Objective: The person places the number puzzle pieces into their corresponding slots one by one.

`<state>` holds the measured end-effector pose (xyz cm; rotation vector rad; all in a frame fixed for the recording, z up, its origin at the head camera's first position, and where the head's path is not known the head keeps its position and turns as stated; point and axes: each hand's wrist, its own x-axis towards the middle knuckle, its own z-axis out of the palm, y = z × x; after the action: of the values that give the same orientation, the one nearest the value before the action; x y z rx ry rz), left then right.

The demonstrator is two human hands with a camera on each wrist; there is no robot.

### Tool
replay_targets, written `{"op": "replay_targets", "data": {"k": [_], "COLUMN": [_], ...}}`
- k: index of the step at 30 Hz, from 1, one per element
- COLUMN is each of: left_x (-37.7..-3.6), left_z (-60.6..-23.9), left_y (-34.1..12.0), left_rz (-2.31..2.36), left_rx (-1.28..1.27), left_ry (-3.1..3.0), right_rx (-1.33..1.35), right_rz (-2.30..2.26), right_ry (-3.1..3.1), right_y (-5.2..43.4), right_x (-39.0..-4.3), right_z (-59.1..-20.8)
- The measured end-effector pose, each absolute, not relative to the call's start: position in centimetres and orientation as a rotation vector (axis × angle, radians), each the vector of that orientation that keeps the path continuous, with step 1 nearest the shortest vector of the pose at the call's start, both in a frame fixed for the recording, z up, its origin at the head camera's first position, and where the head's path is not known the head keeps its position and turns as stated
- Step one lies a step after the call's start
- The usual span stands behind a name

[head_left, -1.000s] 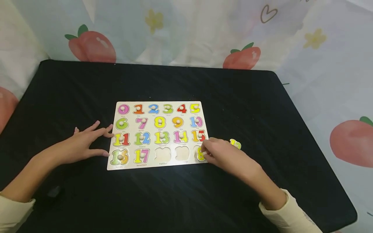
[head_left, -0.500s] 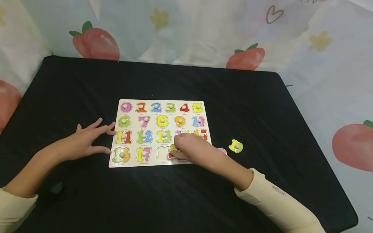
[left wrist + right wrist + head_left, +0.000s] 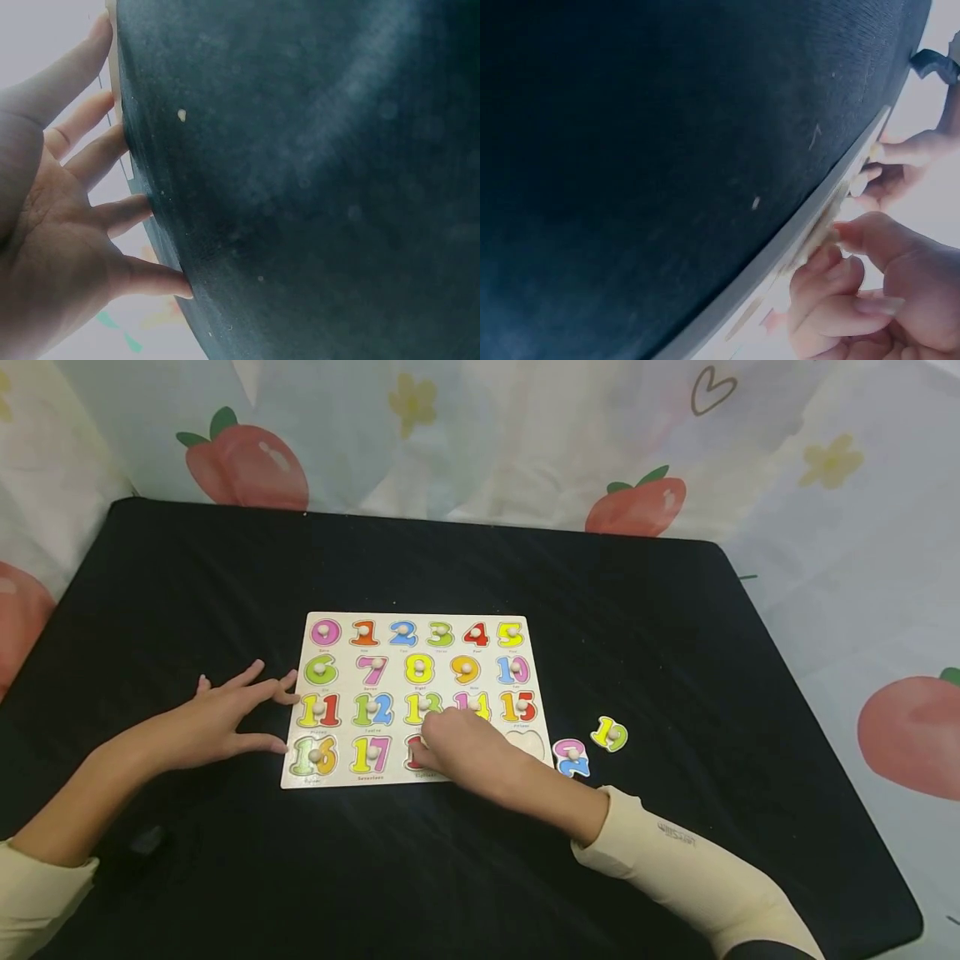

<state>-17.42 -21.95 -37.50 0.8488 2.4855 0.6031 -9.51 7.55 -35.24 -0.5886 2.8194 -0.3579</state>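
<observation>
A wooden number puzzle board [image 3: 393, 777] lies on the black-covered table, most number pieces seated in it by their knobs. My right hand [image 3: 472, 752] pinches the number 18 puzzle piece [image 3: 412, 755] over the Eighteen recess in the bottom row; the hand hides most of that piece. In the right wrist view, my right hand's thumb and curled fingers [image 3: 840, 274] meet close over the board. My left hand [image 3: 213, 727] rests spread beside the board, fingertips at its left edge. The left wrist view shows those fingers straight and apart.
Right of the board lie a number 19 piece [image 3: 609, 735] and a pink-and-blue piece [image 3: 572, 760], the latter close to its edge. An unfilled recess [image 3: 527, 743] shows at the bottom right. A printed curtain [image 3: 480, 435] hangs behind the table [image 3: 600, 610].
My right hand has carried the 18 piece leftward from the bottom-right recess to the Eighteen recess, uncovering the pink-and-blue piece. My left hand has stayed at the board's left edge.
</observation>
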Motion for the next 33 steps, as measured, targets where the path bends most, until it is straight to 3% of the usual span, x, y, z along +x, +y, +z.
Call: {"op": "replay_targets", "data": {"k": [15,24,33], "left_x": [-17.4,-17.4,-17.4], "left_z": [-37.4,-37.4,-37.3], "left_y": [-21.9,-22.1,-22.0], "left_rz": [0.589,0.609,0.606], "left_rx": [0.848,0.854,0.854], "left_ry": [2.487,2.482,2.494], "right_rx": [-0.464,-0.106,-0.152], "right_rz": [-0.234,-0.256,-0.212], "right_ry": [2.763,2.773,2.731], "right_y": [9.9,17.9,25.6], "right_x": [-9.7,-9.2,-6.8], "right_z": [-33.3,-30.5,-30.9]}}
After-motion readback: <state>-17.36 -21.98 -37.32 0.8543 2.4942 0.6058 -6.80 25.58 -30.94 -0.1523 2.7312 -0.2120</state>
